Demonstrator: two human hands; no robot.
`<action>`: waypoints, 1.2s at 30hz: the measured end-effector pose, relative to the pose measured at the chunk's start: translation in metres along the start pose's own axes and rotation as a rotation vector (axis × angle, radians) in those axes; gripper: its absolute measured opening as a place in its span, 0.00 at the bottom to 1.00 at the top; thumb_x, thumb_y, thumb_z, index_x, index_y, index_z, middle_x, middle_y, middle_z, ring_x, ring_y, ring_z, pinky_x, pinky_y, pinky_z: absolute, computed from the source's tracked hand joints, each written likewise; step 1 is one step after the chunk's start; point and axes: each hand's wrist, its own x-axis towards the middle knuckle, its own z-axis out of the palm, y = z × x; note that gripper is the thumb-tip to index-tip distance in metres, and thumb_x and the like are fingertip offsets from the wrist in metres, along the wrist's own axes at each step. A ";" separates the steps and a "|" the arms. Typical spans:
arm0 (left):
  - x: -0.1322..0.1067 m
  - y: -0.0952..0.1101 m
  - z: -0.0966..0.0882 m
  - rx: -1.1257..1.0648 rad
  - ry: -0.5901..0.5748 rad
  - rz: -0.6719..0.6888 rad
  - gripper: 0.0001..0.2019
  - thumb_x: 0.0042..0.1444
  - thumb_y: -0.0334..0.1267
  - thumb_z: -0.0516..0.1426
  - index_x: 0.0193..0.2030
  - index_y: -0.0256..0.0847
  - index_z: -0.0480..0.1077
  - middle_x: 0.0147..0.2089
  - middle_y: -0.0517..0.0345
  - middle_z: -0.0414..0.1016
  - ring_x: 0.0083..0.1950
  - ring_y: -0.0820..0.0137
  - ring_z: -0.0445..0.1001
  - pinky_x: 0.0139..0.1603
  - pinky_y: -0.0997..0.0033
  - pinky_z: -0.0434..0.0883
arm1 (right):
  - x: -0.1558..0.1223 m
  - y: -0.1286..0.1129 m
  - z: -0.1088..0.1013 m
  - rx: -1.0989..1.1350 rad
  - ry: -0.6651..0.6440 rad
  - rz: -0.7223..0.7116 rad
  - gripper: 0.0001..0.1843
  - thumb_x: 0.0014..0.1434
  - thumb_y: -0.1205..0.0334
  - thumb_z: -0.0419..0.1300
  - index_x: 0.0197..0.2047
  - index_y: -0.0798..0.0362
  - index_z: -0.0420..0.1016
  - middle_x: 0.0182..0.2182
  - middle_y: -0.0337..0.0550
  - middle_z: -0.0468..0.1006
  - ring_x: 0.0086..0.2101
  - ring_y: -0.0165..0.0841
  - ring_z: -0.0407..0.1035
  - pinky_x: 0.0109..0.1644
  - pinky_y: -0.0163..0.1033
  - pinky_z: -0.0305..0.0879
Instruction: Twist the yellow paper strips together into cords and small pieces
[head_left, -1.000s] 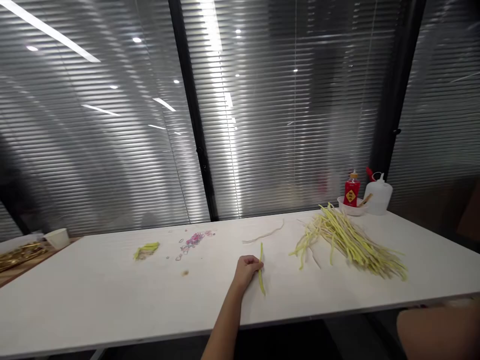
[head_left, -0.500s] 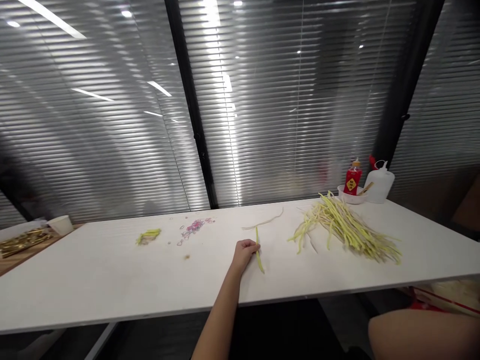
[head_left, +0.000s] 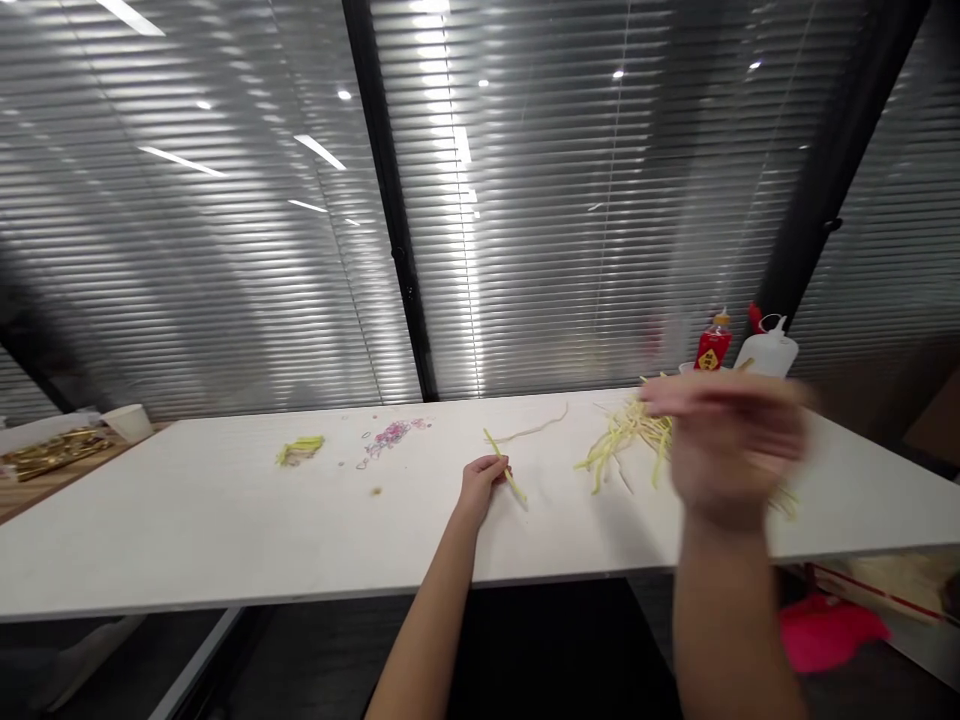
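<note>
My left hand [head_left: 484,482] is closed around a single thin yellow-green plant stalk [head_left: 514,487], which slants across the fingertips just above the white table. My right hand [head_left: 731,435] is raised on the right, smeared by motion, so its fingers do not show clearly. It blocks much of the view of a loose pile of yellow-green stalks [head_left: 626,435]. A thin pale strand [head_left: 536,432] lies on the table just beyond my left hand.
A small bundle of short stalks [head_left: 301,449] and scattered pink and purple rubber bands [head_left: 391,434] lie to the left. A red bottle [head_left: 712,345] and a white squeeze bottle [head_left: 766,352] stand at the back right. A paper cup [head_left: 127,422] and gold strips [head_left: 56,453] are far left.
My right hand has come up from the lower right to above the stalk pile. The stalk in my left hand now leans more to the left. The view has shifted slightly.
</note>
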 end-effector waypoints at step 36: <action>-0.007 0.010 -0.004 -0.373 0.055 -0.087 0.18 0.40 0.40 0.67 0.36 0.36 0.68 0.30 0.61 0.66 0.27 0.79 0.67 0.28 0.79 0.62 | -0.155 0.199 0.051 0.442 0.076 1.157 0.16 0.39 0.60 0.71 0.33 0.54 0.75 0.26 0.36 0.70 0.24 0.23 0.62 0.29 0.31 0.64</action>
